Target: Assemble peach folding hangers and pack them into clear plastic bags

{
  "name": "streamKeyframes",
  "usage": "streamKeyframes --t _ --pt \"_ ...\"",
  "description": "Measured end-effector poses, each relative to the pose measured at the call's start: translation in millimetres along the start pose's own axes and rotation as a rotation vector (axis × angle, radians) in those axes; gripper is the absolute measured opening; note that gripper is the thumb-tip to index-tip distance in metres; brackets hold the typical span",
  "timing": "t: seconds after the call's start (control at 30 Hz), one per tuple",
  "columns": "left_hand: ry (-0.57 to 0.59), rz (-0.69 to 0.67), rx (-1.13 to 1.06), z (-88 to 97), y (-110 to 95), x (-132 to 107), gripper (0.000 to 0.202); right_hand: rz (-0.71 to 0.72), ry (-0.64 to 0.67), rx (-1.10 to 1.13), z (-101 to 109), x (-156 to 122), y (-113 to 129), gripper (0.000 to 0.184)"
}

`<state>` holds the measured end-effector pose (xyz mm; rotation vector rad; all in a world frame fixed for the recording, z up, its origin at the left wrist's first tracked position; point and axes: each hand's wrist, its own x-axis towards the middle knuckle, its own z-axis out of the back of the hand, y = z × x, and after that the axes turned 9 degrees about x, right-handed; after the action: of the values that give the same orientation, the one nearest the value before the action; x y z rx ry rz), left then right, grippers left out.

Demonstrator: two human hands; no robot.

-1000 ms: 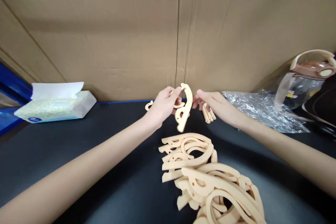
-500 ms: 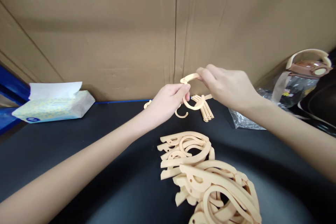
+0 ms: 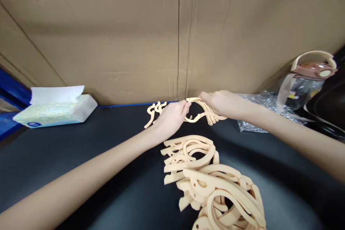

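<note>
Above the back of the black table, both my hands grip a beige folding clothes hanger. My left hand pinches its joint, covering part of it. My right hand closes around the arm on the other side. The hanger's curved hook hangs low between the hands. Just behind it lies a row of beige strips, partly covered. Left of my left hand, several small beige hooked pieces lie by the table's back edge. Nearer to me is a heap of folded beige hangers, overlapping one another.
A tissue pack lies on the left of the black table. Crumpled clear plastic and a drink bottle with a carry handle are at the right. A brown cardboard wall rises behind.
Both hands have come down toward the table with the hanger, the left one also slightly left. The small hooked pieces at the back left show more now.
</note>
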<state>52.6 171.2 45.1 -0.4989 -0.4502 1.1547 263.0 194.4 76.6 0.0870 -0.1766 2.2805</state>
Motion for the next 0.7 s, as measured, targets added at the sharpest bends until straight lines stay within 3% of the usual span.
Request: streamKeyframes --t 0.17,0.27,0.43,0.57,0.7 --pt "0.204 -0.031 -0.06 36.0 2.3 5.2 0.03 0.038 -0.027 -0.026 7.1 -9.7 -3.5 0.025" --pt "0.26 -0.036 -0.078 44.8 0.8 3.4 0.029 0.036 -0.03 0.009 7.7 -14.8 -3.3 0.021" --pt "0.091 -0.007 0.003 23.5 -8.6 -0.4 0.029 -0.019 -0.007 0.178 3.4 -7.8 1.6 0.028" --pt "-0.042 0.04 0.085 2.4 -15.8 -6.7 0.03 0.017 0.051 0.39 5.9 3.4 1.3 0.035" --pt "-0.074 0.084 0.125 3.6 -21.0 -15.6 0.031 0.002 0.09 0.59 6.5 4.0 -11.2 0.041"
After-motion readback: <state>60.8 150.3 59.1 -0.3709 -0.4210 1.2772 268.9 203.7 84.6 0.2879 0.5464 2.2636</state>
